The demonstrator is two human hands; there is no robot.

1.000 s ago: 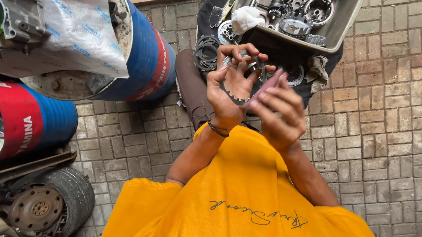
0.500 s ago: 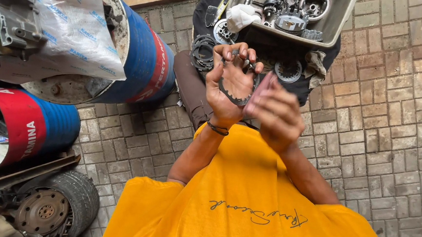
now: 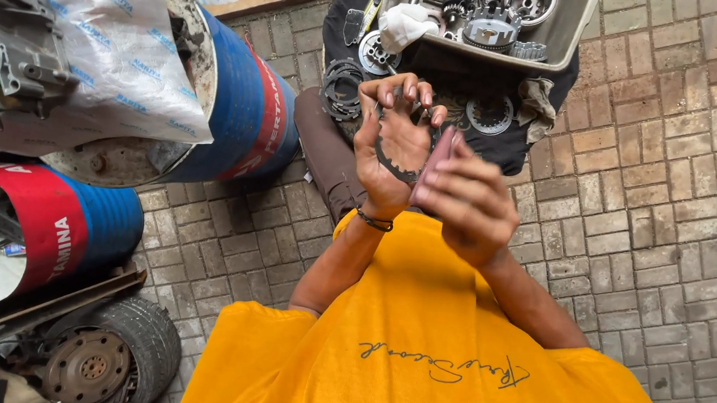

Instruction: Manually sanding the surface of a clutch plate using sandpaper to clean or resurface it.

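Gripped upright in the left hand [image 3: 394, 158], a dark toothed clutch plate [image 3: 390, 164] is pinched at its top edge by curled fingertips, its ring lying against the open palm, seemingly so one face is presented for work. Right hand [image 3: 468, 201] closes on a small pinkish-brown strip [image 3: 436, 158], possibly abrasive paper though too blurred to be sure, and presses its end against the plate's right edge. Plate sits between both hands, raised over the person's orange shirt [image 3: 424, 347] and well above the brick paving [image 3: 663, 245].

Largest nearby: two blue-and-red steel drums lying on their sides, the upper drum [image 3: 239, 111] carrying an engine casing [image 3: 11, 47] on a white plastic sack [image 3: 110, 53], the lower drum [image 3: 67, 225] beside a worn wheel and tyre [image 3: 108, 360]. Further out, a grey tray [image 3: 567, 40] holds gears and clutch parts within reach on a dark cloth [image 3: 511, 144], where loose rings [image 3: 342, 88], a second toothed plate [image 3: 490, 114] and a white rag [image 3: 407, 22] also rest. A black band [image 3: 374, 221] circles the left wrist
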